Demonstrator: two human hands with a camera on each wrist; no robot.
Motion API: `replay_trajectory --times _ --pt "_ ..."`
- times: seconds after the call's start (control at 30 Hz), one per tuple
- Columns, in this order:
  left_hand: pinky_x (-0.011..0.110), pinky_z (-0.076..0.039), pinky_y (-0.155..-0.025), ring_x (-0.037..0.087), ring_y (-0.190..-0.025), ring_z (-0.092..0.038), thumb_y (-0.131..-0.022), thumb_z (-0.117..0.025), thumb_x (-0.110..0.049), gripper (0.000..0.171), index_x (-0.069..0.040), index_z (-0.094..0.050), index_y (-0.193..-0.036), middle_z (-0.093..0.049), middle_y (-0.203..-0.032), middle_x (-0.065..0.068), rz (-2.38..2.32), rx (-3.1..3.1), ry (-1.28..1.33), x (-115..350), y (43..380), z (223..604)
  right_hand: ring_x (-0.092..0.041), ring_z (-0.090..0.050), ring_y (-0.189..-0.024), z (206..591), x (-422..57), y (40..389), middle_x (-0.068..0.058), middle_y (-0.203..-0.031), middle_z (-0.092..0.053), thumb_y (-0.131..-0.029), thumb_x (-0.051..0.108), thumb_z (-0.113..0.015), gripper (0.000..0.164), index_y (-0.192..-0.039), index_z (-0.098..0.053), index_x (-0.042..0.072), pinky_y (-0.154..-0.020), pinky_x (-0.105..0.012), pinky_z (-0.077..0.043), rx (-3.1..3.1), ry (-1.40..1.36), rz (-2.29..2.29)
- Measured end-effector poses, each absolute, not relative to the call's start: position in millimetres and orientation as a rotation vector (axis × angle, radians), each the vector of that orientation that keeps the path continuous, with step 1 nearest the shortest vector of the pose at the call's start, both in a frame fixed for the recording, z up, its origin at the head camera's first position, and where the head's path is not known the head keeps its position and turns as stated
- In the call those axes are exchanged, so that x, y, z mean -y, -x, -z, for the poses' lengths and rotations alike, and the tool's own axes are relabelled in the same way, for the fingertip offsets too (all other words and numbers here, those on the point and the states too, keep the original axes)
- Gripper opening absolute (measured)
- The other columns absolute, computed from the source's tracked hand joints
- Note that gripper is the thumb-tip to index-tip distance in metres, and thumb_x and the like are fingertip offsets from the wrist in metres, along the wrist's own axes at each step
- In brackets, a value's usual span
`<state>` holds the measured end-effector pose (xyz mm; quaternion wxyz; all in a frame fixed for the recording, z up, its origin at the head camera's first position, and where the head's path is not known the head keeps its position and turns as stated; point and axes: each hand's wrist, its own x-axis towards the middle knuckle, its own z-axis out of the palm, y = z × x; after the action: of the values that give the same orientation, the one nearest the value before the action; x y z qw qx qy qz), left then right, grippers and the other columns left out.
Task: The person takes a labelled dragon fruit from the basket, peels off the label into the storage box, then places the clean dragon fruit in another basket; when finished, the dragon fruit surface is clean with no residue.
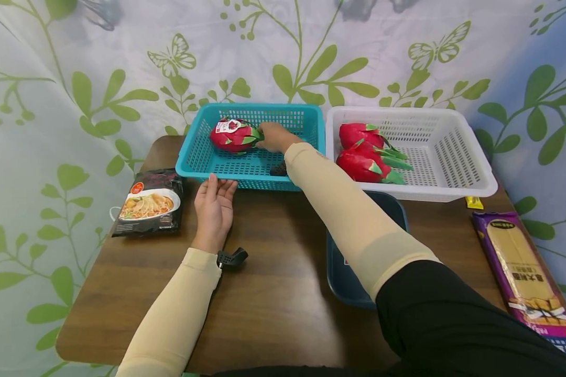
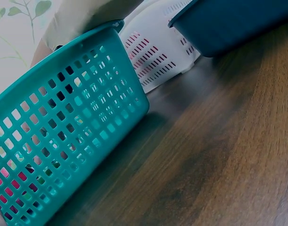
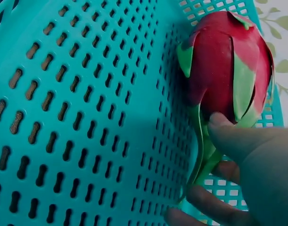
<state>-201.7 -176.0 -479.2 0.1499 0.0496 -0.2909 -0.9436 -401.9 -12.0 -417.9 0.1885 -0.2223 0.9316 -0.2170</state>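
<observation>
A red dragon fruit point(image 1: 236, 135) with green leaf tips and a white label lies at the left end of the teal basket point(image 1: 195, 166). My right hand point(image 1: 275, 137) reaches into that basket and pinches the fruit's leafy end; in the right wrist view the thumb presses near the base of the green leaves point(image 3: 207, 150), other fingers behind. My left hand point(image 1: 213, 209) is palm up at the basket's front left, fingers fairly straight, their tips at the front rim. The left wrist view shows the basket's perforated wall point(image 2: 63, 122), with red patches through its holes.
A white basket point(image 1: 474, 157) on the right holds two dragon fruits point(image 1: 365, 163). Below it stands a dark blue bin point(image 1: 344, 285), partly hidden by my right arm. A black noodle packet point(image 1: 146, 204) lies left; a purple-edged packet point(image 1: 523, 262) and small yellow packet point(image 1: 474, 203) lie right.
</observation>
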Motion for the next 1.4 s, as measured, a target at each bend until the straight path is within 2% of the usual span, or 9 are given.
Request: replay_trajectory --times 0.1,0.23,0.47,0.63,0.8,0.93,1.1,1.27,1.4 --pt "0.041 -0.056 -0.096 0.027 -0.094 -0.068 -0.109 -0.058 -0.018 0.033 0.011 -0.049 -0.123 -0.058 -0.106 0.022 2.708 0.838 -0.148 177 202 479 -0.027 -0.051 -0.134 416 13 399 -0.013 -0.148 -0.054 -0.108 0.029 -0.064 0.051 -0.15 -0.05 0.005 -0.108 -0.04 -0.045 -2.712 0.716 0.475" --pt "0.042 -0.056 -0.096 0.027 -0.093 -0.068 -0.108 -0.061 -0.018 0.034 0.01 -0.05 -0.121 -0.06 -0.104 0.02 2.709 0.834 -0.152 178 201 479 -0.024 -0.058 -0.112 413 16 394 -0.009 -0.122 -0.062 -0.104 0.03 -0.071 0.034 -0.127 -0.061 0.007 -0.093 -0.036 -0.05 -2.794 0.866 0.322" --pt "0.041 -0.057 -0.094 0.026 -0.091 -0.068 -0.11 -0.057 -0.017 0.033 0.012 -0.048 -0.122 -0.06 -0.103 0.019 2.7 0.858 -0.15 177 201 479 -0.021 -0.049 -0.082 404 20 388 -0.009 -0.093 -0.056 -0.104 0.027 -0.072 0.025 -0.103 -0.057 0.007 -0.074 -0.033 -0.04 -2.723 0.968 0.496" --pt "0.041 -0.058 -0.093 0.026 -0.09 -0.068 -0.109 -0.059 -0.018 0.029 0.009 -0.052 -0.117 -0.06 -0.101 0.019 2.703 0.853 -0.159 175 200 478 -0.02 -0.053 -0.079 385 11 386 -0.01 -0.095 -0.058 -0.106 0.024 -0.067 0.021 -0.111 -0.061 0.005 -0.075 -0.032 -0.044 -2.625 0.894 0.708" --pt "0.041 -0.058 -0.092 0.027 -0.089 -0.069 -0.109 -0.059 -0.016 0.023 0.007 -0.055 -0.112 -0.06 -0.1 0.019 2.701 0.835 -0.145 175 201 478 -0.025 -0.065 -0.099 359 -5 385 -0.01 -0.113 -0.064 -0.11 0.023 -0.06 0.028 -0.129 -0.06 0.002 -0.087 -0.033 -0.052 -2.528 0.874 0.922" --pt "0.042 -0.059 -0.09 0.028 -0.088 -0.07 -0.109 -0.059 -0.014 0.024 0.009 -0.055 -0.111 -0.061 -0.098 0.02 2.684 0.814 -0.142 177 201 478 -0.029 -0.063 -0.097 345 -27 375 -0.015 -0.109 -0.065 -0.11 0.022 -0.061 0.025 -0.124 -0.063 0.002 -0.087 -0.036 -0.054 -2.42 0.856 1.143" --pt "0.042 -0.059 -0.09 0.028 -0.088 -0.069 -0.108 -0.06 -0.015 0.032 0.014 -0.049 -0.117 -0.06 -0.098 0.021 2.676 0.826 -0.152 175 201 479 -0.033 -0.058 -0.094 335 -68 343 -0.017 -0.107 -0.062 -0.108 0.02 -0.064 0.022 -0.119 -0.062 0.0 -0.089 -0.043 -0.052 -2.23 0.788 1.498" --pt "0.041 -0.059 -0.091 0.028 -0.089 -0.069 -0.107 -0.061 -0.017 0.041 0.016 -0.045 -0.123 -0.058 -0.102 0.023 2.665 0.847 -0.147 176 200 479 -0.034 -0.058 -0.092 325 -100 299 -0.021 -0.104 -0.06 -0.107 0.013 -0.064 0.02 -0.118 -0.062 -0.003 -0.089 -0.044 -0.054 -2.072 0.7 1.733" --pt "0.037 -0.059 -0.09 0.027 -0.089 -0.068 -0.108 -0.06 -0.017 0.03 0.01 -0.052 -0.119 -0.056 -0.107 0.025 2.668 0.845 -0.182 173 200 478 -0.03 -0.061 -0.089 329 -116 259 -0.022 -0.101 -0.062 -0.106 0.012 -0.065 0.018 -0.117 -0.064 -0.002 -0.084 -0.039 -0.056 -2.029 0.641 1.746"
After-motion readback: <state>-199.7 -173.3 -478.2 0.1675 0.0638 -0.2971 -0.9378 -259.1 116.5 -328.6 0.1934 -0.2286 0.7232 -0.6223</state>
